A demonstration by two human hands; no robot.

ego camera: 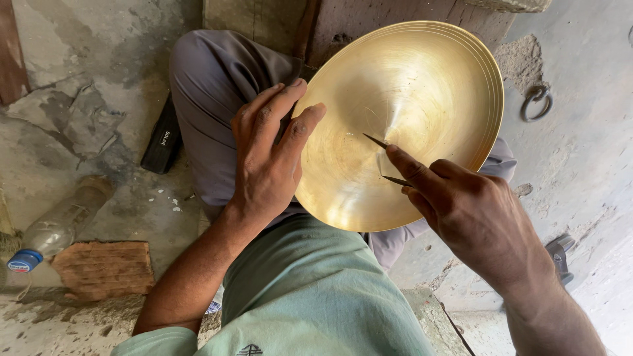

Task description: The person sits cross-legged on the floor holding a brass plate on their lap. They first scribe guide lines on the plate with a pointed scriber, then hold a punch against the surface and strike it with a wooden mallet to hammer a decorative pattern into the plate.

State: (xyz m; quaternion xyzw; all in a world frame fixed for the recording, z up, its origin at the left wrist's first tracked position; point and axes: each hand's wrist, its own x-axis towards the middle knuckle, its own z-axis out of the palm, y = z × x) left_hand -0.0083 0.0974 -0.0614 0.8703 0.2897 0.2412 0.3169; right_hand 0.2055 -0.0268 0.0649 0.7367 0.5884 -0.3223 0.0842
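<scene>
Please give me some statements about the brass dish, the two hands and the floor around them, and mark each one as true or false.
1. The left hand grips the rim of the brass dish. True.
2. The right hand holds a hammer. False: it holds a thin two-pointed metal tool with its tips against the dish.
3. A plastic bottle with a blue cap lies on the floor at the left. True.
4. The brass dish lies flat on the floor. False: it is tilted, propped over the person's knee.
5. A metal ring lies on the floor to the right of the dish. True.
</scene>
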